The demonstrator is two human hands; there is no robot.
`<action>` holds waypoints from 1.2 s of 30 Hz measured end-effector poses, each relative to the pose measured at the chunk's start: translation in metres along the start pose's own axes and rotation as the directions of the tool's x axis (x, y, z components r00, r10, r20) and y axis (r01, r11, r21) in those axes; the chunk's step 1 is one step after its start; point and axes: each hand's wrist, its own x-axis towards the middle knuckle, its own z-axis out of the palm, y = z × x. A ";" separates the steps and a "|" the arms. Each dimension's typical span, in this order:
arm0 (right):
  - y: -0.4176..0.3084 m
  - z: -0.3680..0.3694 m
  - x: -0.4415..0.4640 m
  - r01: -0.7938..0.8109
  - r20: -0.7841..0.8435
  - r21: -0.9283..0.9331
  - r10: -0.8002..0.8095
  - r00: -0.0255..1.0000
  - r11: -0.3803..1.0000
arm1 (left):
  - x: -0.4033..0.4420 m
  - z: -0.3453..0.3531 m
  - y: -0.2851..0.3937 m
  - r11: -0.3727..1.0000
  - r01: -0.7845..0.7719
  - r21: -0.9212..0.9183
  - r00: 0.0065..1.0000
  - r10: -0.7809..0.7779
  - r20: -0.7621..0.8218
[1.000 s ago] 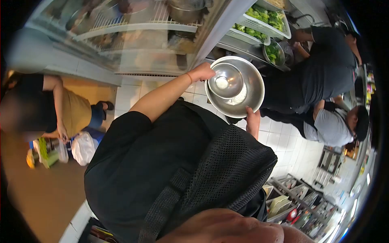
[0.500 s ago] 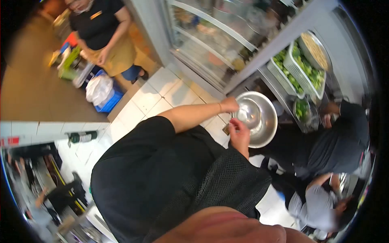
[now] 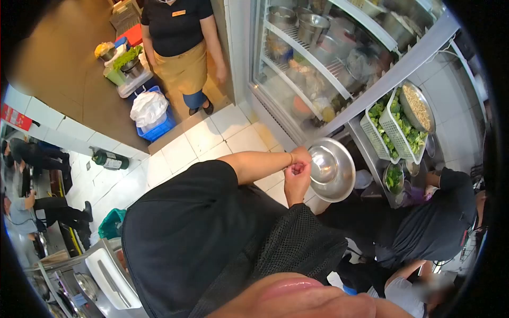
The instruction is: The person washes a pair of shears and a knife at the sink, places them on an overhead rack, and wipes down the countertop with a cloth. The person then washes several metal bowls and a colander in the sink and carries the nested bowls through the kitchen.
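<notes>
A large stainless steel mixing bowl (image 3: 345, 180) is tilted in front of my body. A smaller shiny round shape shows inside it; I cannot tell whether that is its base or a nested bowl. My left hand (image 3: 301, 157) is closed at the bowl's near edge, with the fingers mostly hidden. Just below it, my right hand (image 3: 297, 183) has its fingers curled together close to my left hand and beside the rim. Whatever is between those fingers, if anything, is hidden.
A glass-door fridge (image 3: 313, 63) stands ahead. Baskets of broccoli (image 3: 403, 130) and a bowl of pale pieces (image 3: 417, 107) sit on a counter at the right. A co-worker (image 3: 429, 222) in black is there. Another person (image 3: 177, 37) stands ahead beside a blue crate (image 3: 159, 126).
The view has shifted. My right hand has drawn closer to my left hand, and the small brownish item seen by it before no longer shows. The person ahead has lowered their arms.
</notes>
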 end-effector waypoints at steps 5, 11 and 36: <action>0.014 0.019 -0.001 -0.039 -0.069 0.321 0.064 0.996 0.946 | 0.001 -0.008 0.014 0.955 -0.168 0.245 0.982 0.183 -0.041; 0.014 0.026 0.012 -0.403 0.339 0.659 0.228 0.913 0.635 | 0.002 -0.023 0.002 0.967 -0.155 0.202 0.988 0.155 0.019; -0.024 0.049 0.099 0.505 0.321 -0.687 -0.405 0.856 0.523 | -0.067 -0.137 -0.032 0.896 -0.307 0.321 0.907 0.174 0.383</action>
